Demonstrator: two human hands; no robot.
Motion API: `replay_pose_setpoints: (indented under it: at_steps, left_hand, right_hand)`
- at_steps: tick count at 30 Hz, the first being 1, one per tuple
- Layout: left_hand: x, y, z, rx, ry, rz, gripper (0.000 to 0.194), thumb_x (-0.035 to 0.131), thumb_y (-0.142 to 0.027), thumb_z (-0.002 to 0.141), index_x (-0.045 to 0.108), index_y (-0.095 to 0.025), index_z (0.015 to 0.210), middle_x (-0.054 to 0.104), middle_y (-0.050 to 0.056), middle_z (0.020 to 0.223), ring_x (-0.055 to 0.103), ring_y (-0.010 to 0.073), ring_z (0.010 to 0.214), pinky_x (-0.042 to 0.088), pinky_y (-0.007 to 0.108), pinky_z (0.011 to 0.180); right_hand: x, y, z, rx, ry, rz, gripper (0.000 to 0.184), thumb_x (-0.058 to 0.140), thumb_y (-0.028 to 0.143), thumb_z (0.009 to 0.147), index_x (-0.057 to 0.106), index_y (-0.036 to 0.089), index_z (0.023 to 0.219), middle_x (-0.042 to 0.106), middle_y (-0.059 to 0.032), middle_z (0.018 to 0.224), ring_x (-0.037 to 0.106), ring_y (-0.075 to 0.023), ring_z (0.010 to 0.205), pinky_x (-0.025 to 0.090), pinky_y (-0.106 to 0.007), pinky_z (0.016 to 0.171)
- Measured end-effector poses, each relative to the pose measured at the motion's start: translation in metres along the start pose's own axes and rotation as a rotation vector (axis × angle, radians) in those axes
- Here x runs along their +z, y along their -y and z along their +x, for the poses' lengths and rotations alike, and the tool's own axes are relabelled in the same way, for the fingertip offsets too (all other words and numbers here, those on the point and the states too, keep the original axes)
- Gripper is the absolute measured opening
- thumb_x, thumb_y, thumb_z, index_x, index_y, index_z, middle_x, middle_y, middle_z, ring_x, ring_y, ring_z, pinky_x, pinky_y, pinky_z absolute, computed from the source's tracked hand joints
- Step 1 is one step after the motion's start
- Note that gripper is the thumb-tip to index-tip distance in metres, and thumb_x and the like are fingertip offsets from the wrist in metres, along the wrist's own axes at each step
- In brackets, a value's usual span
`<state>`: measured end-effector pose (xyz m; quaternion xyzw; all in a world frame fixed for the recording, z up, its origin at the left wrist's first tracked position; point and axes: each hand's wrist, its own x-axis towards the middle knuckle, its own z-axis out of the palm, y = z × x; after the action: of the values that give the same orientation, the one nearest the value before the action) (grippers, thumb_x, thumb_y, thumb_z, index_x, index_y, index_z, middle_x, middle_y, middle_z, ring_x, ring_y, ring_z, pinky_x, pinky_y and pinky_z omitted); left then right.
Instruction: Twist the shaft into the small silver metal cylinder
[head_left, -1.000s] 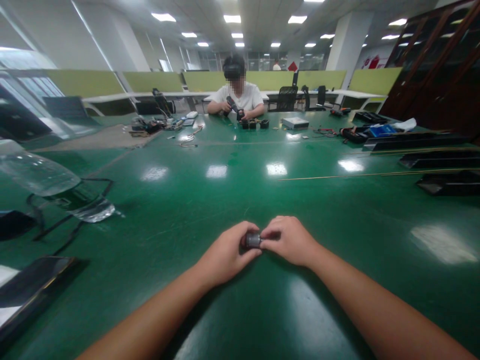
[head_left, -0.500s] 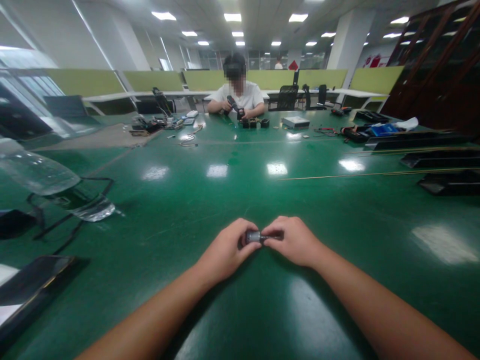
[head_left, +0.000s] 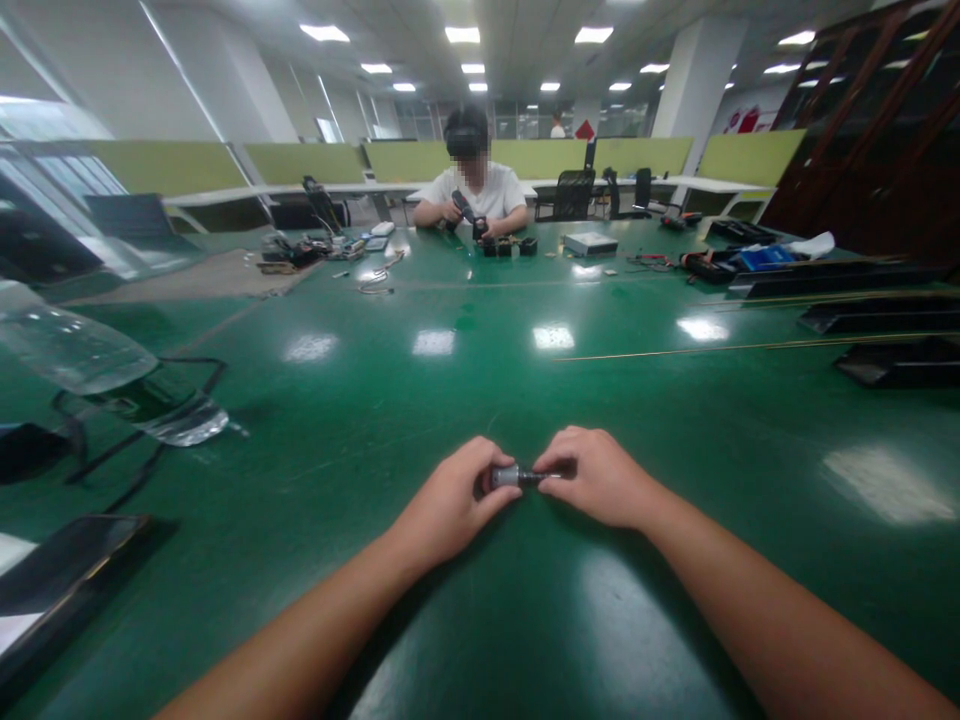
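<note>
Just above the green table, my left hand (head_left: 454,497) is closed around a small grey cylindrical part (head_left: 505,476). A thin dark shaft (head_left: 529,479) sticks out of the cylinder to the right, lying level. My right hand (head_left: 598,480) has its thumb and index finger pinched around that shaft, a short gap away from the left fingertips. The shaft's far end runs in under my right fingers, and the cylinder's left end is hidden in my left palm. What exact kind of part it is, I cannot tell.
A clear plastic bottle (head_left: 112,375) lies on the left by a black cable (head_left: 214,375). Nearer, a dark flat device (head_left: 71,565) rests at the table's left edge. Black trays (head_left: 900,362) and thin rods (head_left: 675,349) lie right. Opposite, a person (head_left: 472,190) handles dark parts.
My right hand has slid slightly right along the shaft, so more of it shows between my hands. The left hand keeps its hold on the cylinder.
</note>
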<state>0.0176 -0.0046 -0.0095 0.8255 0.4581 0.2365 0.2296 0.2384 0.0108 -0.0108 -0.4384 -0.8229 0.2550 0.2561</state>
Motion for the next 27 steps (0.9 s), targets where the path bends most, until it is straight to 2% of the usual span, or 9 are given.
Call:
replay_pose_setpoints:
  at_steps: [27]
  left_hand:
    - [-0.001,-0.001,0.0,0.016,-0.001,0.005,0.016,0.064,-0.03,0.086,0.059,-0.019,0.097,0.057,0.001,0.085,0.054,0.0165,0.075,0.043,0.028,0.068]
  right_hand:
    - [-0.026,-0.011,-0.007,0.111,0.124,0.034,0.012,0.071,0.02,0.071,0.077,0.02,0.082,0.072,-0.0018,0.076,0.063,-0.0144,0.068,0.047,-0.025,0.065]
